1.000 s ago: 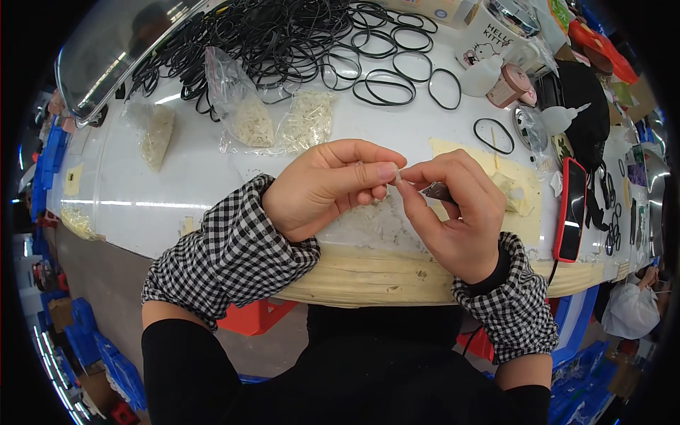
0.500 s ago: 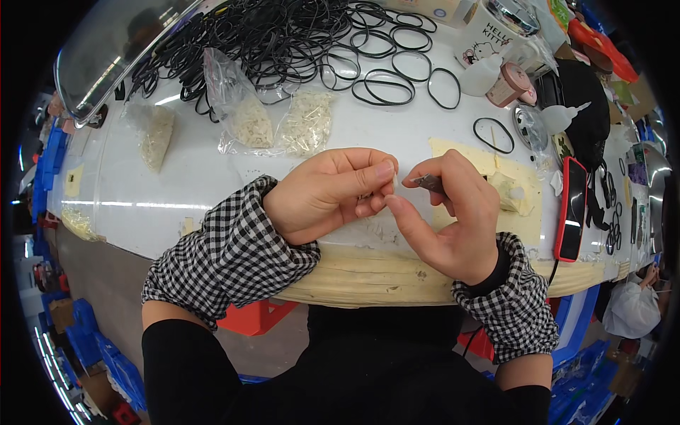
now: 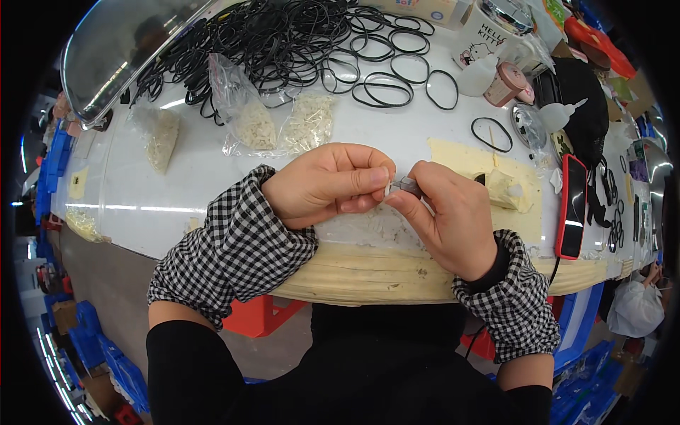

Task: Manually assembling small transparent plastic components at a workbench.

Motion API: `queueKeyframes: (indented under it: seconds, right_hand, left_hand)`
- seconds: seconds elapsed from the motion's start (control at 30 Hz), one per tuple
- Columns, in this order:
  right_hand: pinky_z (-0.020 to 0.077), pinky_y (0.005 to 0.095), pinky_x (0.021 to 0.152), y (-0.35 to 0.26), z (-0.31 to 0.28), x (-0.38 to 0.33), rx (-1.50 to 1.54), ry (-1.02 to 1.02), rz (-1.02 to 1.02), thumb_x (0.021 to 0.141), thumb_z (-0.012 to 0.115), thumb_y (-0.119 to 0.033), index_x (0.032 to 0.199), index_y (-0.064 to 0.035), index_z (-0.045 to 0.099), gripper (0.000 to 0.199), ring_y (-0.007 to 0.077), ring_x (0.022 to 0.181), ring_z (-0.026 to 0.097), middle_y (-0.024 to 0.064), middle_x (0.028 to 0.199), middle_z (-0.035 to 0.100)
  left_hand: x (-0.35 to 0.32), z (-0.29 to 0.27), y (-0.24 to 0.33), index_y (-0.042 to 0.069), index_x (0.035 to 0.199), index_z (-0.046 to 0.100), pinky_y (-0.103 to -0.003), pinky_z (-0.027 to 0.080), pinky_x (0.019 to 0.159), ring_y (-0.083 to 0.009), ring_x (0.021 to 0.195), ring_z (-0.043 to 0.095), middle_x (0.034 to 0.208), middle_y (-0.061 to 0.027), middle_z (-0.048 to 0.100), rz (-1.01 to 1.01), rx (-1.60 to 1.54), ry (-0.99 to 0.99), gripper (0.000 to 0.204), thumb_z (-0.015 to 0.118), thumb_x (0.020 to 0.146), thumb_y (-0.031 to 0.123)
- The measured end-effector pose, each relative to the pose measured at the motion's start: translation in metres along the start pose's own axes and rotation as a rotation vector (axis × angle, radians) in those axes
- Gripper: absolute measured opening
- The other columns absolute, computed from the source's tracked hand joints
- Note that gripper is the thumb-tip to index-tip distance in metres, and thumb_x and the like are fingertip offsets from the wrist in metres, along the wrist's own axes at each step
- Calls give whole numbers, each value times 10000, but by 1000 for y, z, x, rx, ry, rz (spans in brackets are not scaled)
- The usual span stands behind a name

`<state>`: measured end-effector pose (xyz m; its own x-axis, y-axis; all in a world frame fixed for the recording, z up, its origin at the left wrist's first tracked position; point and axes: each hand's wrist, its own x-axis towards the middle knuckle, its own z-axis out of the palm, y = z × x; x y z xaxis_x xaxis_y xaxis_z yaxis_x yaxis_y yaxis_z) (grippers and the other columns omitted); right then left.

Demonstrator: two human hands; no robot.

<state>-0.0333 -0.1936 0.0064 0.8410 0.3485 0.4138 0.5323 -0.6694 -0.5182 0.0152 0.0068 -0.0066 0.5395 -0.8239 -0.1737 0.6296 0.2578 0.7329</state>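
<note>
White table strewn with black rubber rings and bags of small parts: left hand and right hand, both pinched shut on a small grey piece above the near edge, best kept close with fingertips steady

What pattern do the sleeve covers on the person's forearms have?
A black and white check on both sleeve covers, seen in the head view.
</note>
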Motion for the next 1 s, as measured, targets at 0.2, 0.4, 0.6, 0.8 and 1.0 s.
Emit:
queueKeyframes:
  seconds: [0.2,0.4,0.6,0.8,1.0]
  right_hand:
    - [388,322,435,0,0,-1,5,-20,-10,848,634,-334,687,-65,488,346,219,472,498,54,561,476]
    - [387,324,430,-1,-1,-2,16,-35,-10,846,640,-322,678,-67,493,339,215,469,496,49,557,473]
    - [391,323,428,-1,1,-2,50,-5,-5,837,653,-319,685,-68,504,329,214,468,502,48,565,486]
    - [393,321,430,-2,1,-1,49,-1,-9,837,654,-316,696,-65,506,324,214,474,509,51,575,497]
    - [397,321,439,-1,-2,-2,45,-47,-13,843,651,-302,721,-55,511,309,226,483,513,58,584,503]
  left_hand:
    - [1,-1,-3,-15,1000,559,-159,372,562,-47,637,442,805,-21,559,28,-1,-3,159,543,937,130]
    - [1,-1,-3,-13,1001,556,-164,378,569,-48,652,451,812,-14,552,45,9,-46,157,540,938,131]
    - [1,3,-2,8,944,515,-161,346,556,-37,619,403,797,-1,505,51,99,11,172,530,940,179]
    - [0,3,-1,10,940,516,-165,345,562,-37,611,396,784,3,500,42,118,11,186,527,943,196]
    - [1,2,-2,10,948,517,-166,341,563,-40,627,398,812,8,495,49,122,-17,193,520,947,203]
